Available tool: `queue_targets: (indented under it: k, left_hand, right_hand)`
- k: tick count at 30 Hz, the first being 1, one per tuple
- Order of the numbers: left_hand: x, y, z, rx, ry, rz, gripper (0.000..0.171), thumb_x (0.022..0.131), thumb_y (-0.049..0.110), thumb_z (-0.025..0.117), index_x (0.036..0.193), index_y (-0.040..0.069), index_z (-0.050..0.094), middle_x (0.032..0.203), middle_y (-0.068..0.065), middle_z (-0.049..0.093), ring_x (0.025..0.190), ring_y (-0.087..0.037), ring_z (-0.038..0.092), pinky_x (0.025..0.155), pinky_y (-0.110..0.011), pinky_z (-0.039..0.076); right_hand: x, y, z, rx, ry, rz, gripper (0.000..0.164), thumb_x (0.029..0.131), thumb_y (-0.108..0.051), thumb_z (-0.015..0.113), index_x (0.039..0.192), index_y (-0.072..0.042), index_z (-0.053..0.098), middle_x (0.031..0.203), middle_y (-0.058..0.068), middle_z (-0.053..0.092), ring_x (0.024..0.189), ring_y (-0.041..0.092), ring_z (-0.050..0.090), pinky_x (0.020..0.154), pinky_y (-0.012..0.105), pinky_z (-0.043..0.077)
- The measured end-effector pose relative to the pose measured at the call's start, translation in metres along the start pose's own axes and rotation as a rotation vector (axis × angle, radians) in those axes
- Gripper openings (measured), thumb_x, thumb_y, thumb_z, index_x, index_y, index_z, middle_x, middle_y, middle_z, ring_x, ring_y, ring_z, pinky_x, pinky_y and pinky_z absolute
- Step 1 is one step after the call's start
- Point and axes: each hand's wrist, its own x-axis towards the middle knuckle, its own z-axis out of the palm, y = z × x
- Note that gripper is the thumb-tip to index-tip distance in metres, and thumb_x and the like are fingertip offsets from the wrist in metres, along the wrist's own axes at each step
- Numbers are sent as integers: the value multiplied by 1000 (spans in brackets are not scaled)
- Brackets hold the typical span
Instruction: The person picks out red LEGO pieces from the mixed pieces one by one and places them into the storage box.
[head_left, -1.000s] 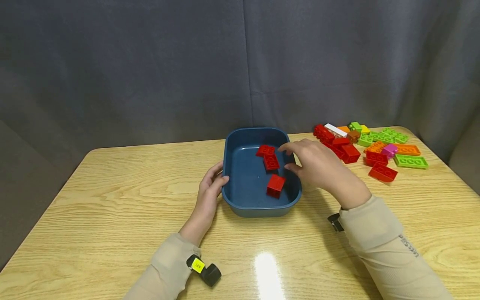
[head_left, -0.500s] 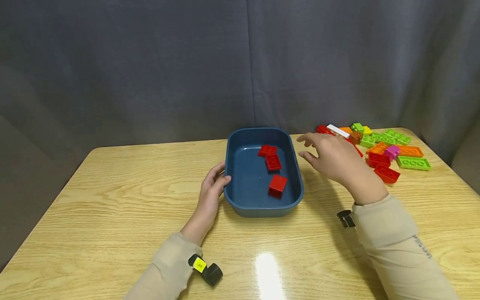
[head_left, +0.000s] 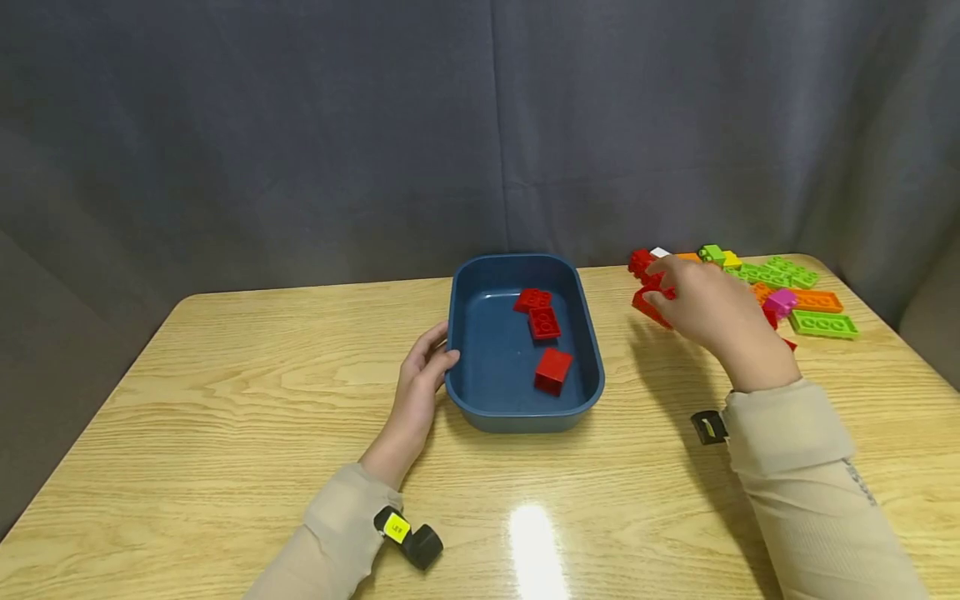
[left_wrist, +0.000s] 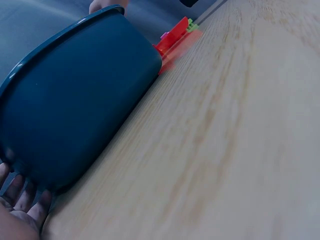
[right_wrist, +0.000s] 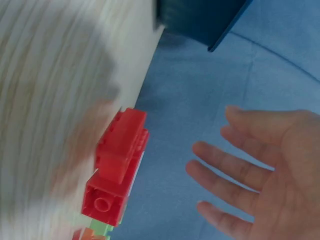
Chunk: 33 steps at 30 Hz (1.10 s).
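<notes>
A dark blue bin (head_left: 491, 358) stands on the wooden table, with three red toy bricks inside, one of them a block (head_left: 552, 371) near its front. My left hand (head_left: 418, 385) holds the bin's left side, thumb at the rim and fingers against the outer wall. Over the brick pile at the right is my right hand (head_left: 708, 307), partly covering it. A red brick (head_left: 651, 307) shows just below its fingertips. In the right wrist view the right hand (right_wrist: 287, 175) has spread fingers holding nothing, apart from the stacked-looking red bricks (right_wrist: 120, 150).
Around the right hand lie green (head_left: 823, 325), orange (head_left: 817, 300), magenta (head_left: 782, 302) and yellow (head_left: 731, 259) bricks. A grey curtain (head_left: 337, 150) hangs behind the table's back edge. The table top (head_left: 262, 375) extends to the left of the bin.
My right hand has moved from over the bin's right rim rightward to the brick pile. My left hand and the bin stay in place.
</notes>
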Motion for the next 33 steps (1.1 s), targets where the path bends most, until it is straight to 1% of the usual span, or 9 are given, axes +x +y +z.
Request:
queue_targets:
  k: [4, 7, 10, 15, 17, 22, 26, 33]
  left_hand:
    - [0, -1, -1, 3, -1, -2, 51, 90, 13, 46, 141, 7, 40, 143, -19, 45, 127, -29, 45, 108, -50, 32]
    - [1, -1, -1, 0, -4, 0, 52, 90, 13, 46, 141, 7, 39, 143, -19, 44, 127, -29, 44, 107, -50, 32]
    - [1, -2, 0, 7, -1, -1, 51, 90, 14, 46, 141, 7, 40, 143, -18, 45, 127, -29, 45, 107, -49, 33]
    - [0, -2, -1, 17, 2, -7, 51, 90, 15, 47, 140, 9, 40, 143, -17, 45, 127, -28, 45, 106, -48, 34]
    - [1, -2, -1, 11, 4, -5, 51, 90, 15, 47, 140, 8, 40, 143, -17, 45, 127, -28, 45, 107, -48, 34]
    - [1, -1, -1, 5, 7, -5, 51, 90, 14, 47, 141, 7, 40, 144, -16, 44, 127, -27, 44, 106, -48, 34]
    - [0, -1, -1, 11, 1, -5, 51, 90, 14, 47, 141, 8, 40, 144, -16, 44, 127, -27, 44, 107, -49, 34]
    - [1, -2, 1, 10, -2, 2, 51, 90, 15, 47, 140, 8, 40, 144, -16, 44, 128, -27, 44, 109, -50, 32]
  right_hand:
    - [1, 7, 3, -21, 36, 40, 41, 85, -20, 61, 118, 3, 56, 103, 28, 66, 84, 39, 60, 65, 56, 51]
    - [1, 12, 4, -22, 43, 45, 40, 84, -18, 61, 118, 2, 56, 98, 26, 66, 80, 37, 59, 63, 54, 49]
    - [2, 17, 6, -20, 30, 42, 41, 83, -16, 62, 119, 2, 56, 100, 26, 66, 82, 37, 59, 64, 53, 49]
    - [4, 23, 9, -27, 1, 39, 43, 81, -14, 63, 121, 2, 56, 112, 29, 65, 92, 42, 60, 70, 58, 50]
    - [5, 24, 10, -34, -5, 37, 43, 81, -14, 63, 120, 2, 56, 112, 29, 65, 92, 42, 59, 71, 59, 50]
    - [8, 25, 14, -55, -19, 32, 42, 81, -16, 63, 119, 1, 58, 110, 29, 66, 88, 42, 60, 66, 60, 51]
    - [9, 26, 16, -62, -41, 40, 43, 81, -17, 63, 120, 2, 58, 110, 28, 67, 85, 41, 61, 66, 59, 51]
    - [11, 29, 20, -72, -28, 27, 43, 81, -18, 65, 118, 3, 58, 105, 28, 67, 79, 39, 61, 62, 57, 51]
